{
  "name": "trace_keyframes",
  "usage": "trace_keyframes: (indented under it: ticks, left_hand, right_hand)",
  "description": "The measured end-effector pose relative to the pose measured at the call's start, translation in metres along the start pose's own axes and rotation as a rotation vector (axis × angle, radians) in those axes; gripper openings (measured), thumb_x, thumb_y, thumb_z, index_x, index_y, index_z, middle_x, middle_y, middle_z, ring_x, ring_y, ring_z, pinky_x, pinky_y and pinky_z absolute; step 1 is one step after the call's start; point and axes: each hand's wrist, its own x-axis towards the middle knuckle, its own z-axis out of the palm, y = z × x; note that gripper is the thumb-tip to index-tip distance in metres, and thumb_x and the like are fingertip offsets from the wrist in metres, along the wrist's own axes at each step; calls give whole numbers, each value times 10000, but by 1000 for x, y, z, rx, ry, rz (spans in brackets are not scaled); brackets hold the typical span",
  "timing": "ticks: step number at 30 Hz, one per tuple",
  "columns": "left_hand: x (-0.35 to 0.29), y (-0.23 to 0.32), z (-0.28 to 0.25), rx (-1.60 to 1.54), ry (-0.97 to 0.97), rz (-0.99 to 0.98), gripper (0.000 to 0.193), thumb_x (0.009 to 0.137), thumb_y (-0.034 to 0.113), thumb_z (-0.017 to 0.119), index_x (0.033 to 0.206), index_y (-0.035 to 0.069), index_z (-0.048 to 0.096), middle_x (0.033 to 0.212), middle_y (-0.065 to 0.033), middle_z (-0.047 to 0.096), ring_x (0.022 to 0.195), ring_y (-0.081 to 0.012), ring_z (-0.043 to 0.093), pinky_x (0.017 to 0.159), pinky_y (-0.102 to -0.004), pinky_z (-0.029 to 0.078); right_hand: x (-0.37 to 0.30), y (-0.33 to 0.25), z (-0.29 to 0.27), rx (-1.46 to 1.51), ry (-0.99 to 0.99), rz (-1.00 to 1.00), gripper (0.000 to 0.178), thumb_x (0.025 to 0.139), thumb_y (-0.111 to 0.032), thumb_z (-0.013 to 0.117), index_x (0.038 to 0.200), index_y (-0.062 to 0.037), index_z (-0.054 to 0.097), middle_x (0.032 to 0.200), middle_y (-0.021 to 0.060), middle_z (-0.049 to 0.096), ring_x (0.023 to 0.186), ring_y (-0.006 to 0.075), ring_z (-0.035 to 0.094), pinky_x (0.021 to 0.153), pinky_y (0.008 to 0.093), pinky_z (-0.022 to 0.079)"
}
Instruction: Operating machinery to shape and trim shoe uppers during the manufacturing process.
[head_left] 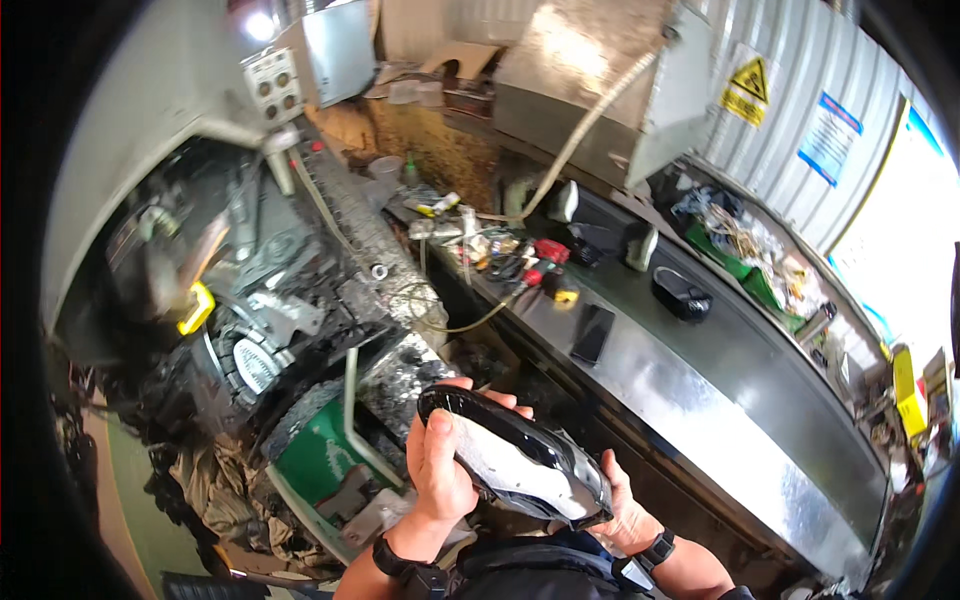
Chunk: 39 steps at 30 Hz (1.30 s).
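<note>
A glossy black shoe [520,455] with a long whitish face is tilted between my two hands, just in front of my body. My left hand [442,465] wraps one end, its thumb on the pale face and its fingertips showing over the far edge. At the other end, my right hand [628,508] grips the shoe from the side; part of those fingers is hidden behind it. Dark bands are on both wrists.
A metal-edged conveyor [690,390] runs along the right, bearing another black shoe [683,293] and a phone [593,333]. A red-handled tool [545,258] lies among bottles and clutter. To the left stands a dirty machine [270,290], with a green bin [320,450] below.
</note>
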Motion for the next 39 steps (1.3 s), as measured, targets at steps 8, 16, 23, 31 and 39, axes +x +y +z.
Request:
trace_keyframes:
  ticks: [8,16,23,31,39]
  left_hand:
    - [29,-102,88,711,-188,-21,1450,579,225,1032,1605,68,19,1406,-134,383,1261,-263,499,1055,-421,467]
    - [73,-198,119,417,-485,-35,1160,590,117,1005,1502,83,289,1331,-150,509,1168,-280,629,1020,-439,541]
    - [97,-242,126,387,-591,-122,1104,644,218,985,1492,122,284,1367,-200,515,1220,-367,622,1028,-497,537]
    - [117,-276,132,243,-507,-363,917,730,263,936,1448,65,401,1416,-255,531,1268,-401,599,1067,-535,495]
    - [135,-299,97,-120,-592,-681,743,740,-38,866,1392,52,520,1272,-251,666,1241,-371,630,1088,-516,490]
  right_hand:
    - [-79,-94,25,-526,173,-579,939,783,-190,838,1570,-47,345,1468,149,538,1304,272,576,1124,431,465]
    - [-175,-164,-58,-408,347,-713,758,722,-39,842,1392,-173,516,1436,125,508,1337,328,490,1071,517,490]
    - [-211,-187,-55,-455,469,-878,851,687,-34,886,1426,-161,485,1408,139,532,1307,288,522,1072,466,483]
    - [-227,-203,-42,-697,526,-1036,917,647,-35,912,1449,-92,470,1377,117,571,1253,265,574,1080,412,470]
    - [-186,-217,1,-314,531,-751,909,747,-255,829,1503,-3,392,1393,197,553,1263,336,577,1078,457,484]
